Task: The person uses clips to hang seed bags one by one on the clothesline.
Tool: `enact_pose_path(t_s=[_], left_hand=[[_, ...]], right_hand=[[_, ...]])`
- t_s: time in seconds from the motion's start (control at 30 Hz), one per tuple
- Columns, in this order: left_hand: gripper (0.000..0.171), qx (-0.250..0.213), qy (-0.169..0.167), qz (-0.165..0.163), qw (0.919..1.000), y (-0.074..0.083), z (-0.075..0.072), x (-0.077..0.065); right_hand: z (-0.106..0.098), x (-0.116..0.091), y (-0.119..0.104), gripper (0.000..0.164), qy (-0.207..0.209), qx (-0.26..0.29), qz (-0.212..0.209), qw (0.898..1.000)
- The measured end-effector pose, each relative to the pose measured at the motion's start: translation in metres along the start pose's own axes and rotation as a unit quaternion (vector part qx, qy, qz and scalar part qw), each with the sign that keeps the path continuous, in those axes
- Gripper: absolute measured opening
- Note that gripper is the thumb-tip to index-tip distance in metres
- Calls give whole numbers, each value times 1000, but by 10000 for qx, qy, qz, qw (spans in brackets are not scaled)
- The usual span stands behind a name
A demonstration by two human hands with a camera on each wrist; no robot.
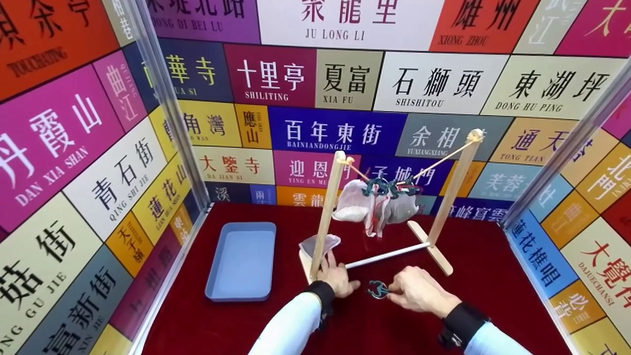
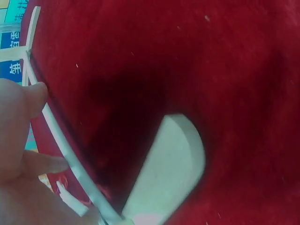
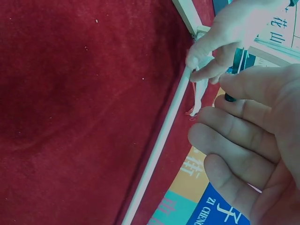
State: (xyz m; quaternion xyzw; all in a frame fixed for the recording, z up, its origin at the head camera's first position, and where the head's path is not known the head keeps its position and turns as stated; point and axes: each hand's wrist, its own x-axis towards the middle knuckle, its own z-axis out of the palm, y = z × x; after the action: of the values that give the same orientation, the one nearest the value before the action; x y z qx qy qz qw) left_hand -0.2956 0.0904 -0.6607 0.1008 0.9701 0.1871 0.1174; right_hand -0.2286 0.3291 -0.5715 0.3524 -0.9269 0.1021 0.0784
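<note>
My right hand [image 1: 424, 291] pinches a small dark green clip [image 1: 378, 289] between thumb and forefinger, low above the red cloth. In the right wrist view only a dark bit of the clip [image 3: 229, 97] shows at the fingertips. My left hand [image 1: 337, 278] is beside the left post [image 1: 326, 212] of a wooden stand, its fingers reaching toward a white cloth piece [image 1: 320, 244] at the post's foot. Its thumb stands apart. Whether those fingertips touch the cloth is hidden. Several white cloth pieces [image 1: 352, 202] with red threads hang by green clips [image 1: 379, 186] from the stand's string.
A blue tray [image 1: 241, 261] lies left of the stand on the red cloth [image 1: 187, 315]. The stand's white crossbar [image 1: 387, 255] runs low between both posts, the right post [image 1: 454, 192] rising from a wooden foot [image 1: 434, 251]. Lettered panels [image 1: 340, 130] enclose the table at back and sides.
</note>
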Motion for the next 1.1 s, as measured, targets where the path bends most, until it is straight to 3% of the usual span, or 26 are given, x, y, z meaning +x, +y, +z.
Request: enact_pose_path(t_s=[0.2,0.4,0.63,0.8,0.93,1.03,1.07,1.1], left_hand=[[92,-516,-52,-287,9982,5,-3,13],[92,-1324,-223,-683,9886,5,-8,29],[88,-1467,-340,-1009,9834,-2,3,36],[88,-1268,-63,-828,9885,-3,2,39],[75,-951,-155,-584,9936,-2,-6,40],[61,-585,-344,-273,9973,2,-18,37],[62,-501,-253,-77,9984,-1,-8,45],[59,-461,-258,121,9985,2,-13,42]], right_hand=[[5,-3,-3,13,-178,287,32,9994],[9,-2,-3,20,-244,390,-193,9988],[10,-2,-1,22,-307,434,-397,9978],[8,-6,4,21,-124,392,-303,9987],[7,-9,8,15,-95,442,-241,9987],[8,-14,10,14,-43,501,-228,9985],[8,-16,10,14,-11,501,-230,9985],[8,-19,11,16,10,478,-237,9986]])
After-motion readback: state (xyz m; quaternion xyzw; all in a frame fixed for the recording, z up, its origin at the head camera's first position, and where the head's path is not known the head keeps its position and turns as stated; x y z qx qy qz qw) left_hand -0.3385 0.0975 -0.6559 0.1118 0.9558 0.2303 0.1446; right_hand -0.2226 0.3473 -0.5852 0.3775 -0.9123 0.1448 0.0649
